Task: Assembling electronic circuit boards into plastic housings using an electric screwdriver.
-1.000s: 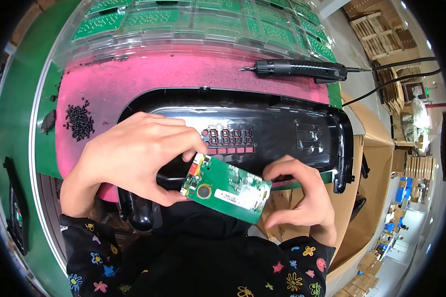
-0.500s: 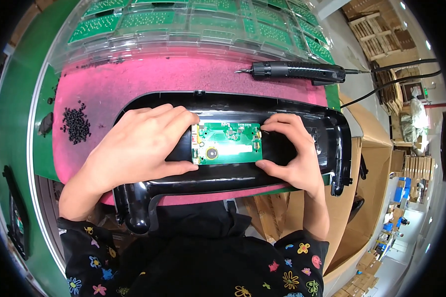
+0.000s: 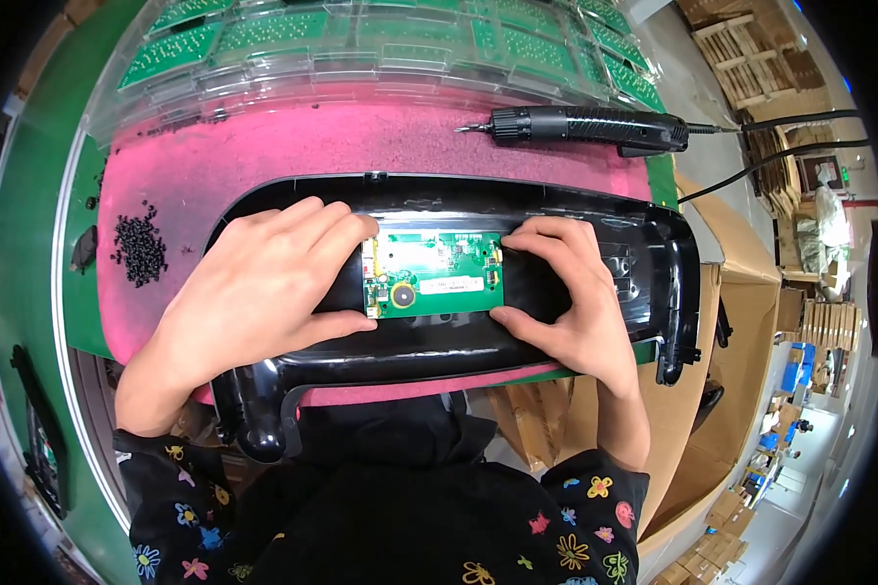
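On the green table (image 3: 88, 312) we have a pink mat (image 3: 312, 136) with a corded screwdriver (image 3: 585, 129); our left hand (image 3: 263, 263) and right hand (image 3: 580, 297) are clamped on the circuit board (image 3: 439, 273), inside the black housing (image 3: 390, 355); wooden pallets (image 3: 743, 60) stand farther, at right.
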